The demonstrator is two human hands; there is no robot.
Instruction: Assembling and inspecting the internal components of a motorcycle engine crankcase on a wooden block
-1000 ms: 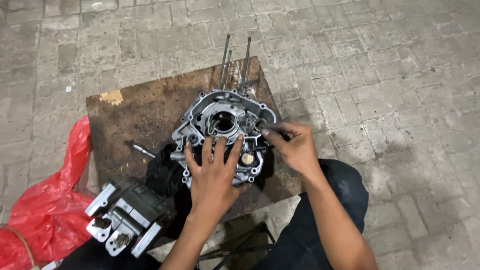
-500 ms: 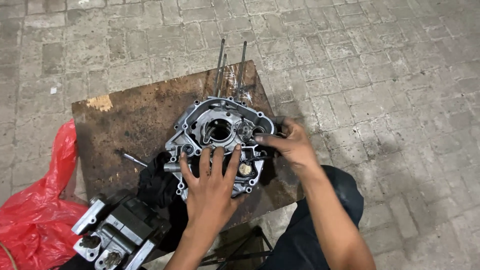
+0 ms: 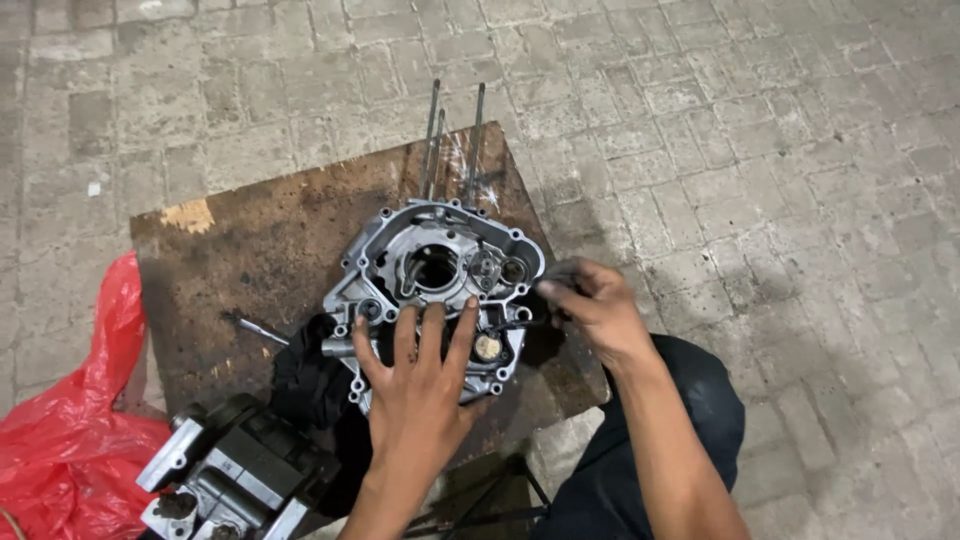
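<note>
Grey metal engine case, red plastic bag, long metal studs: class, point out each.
Grey metal engine case [image 3: 400, 250]: head view, upper wall.
Red plastic bag [image 3: 70, 450]: head view, crumpled middle.
Long metal studs [image 3: 475, 140]: head view, right stud's shaft.

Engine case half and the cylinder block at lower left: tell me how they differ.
The engine case half lies flat on the wooden board, open side up, under the left hand; the cylinder block sits untouched off the board's near corner. The case is broad and shallow, the block chunkier and boxy. Both are grey metal.

Grey aluminium engine crankcase [image 3: 440, 290] lies flat on stained wooden board [image 3: 250, 260].
</note>
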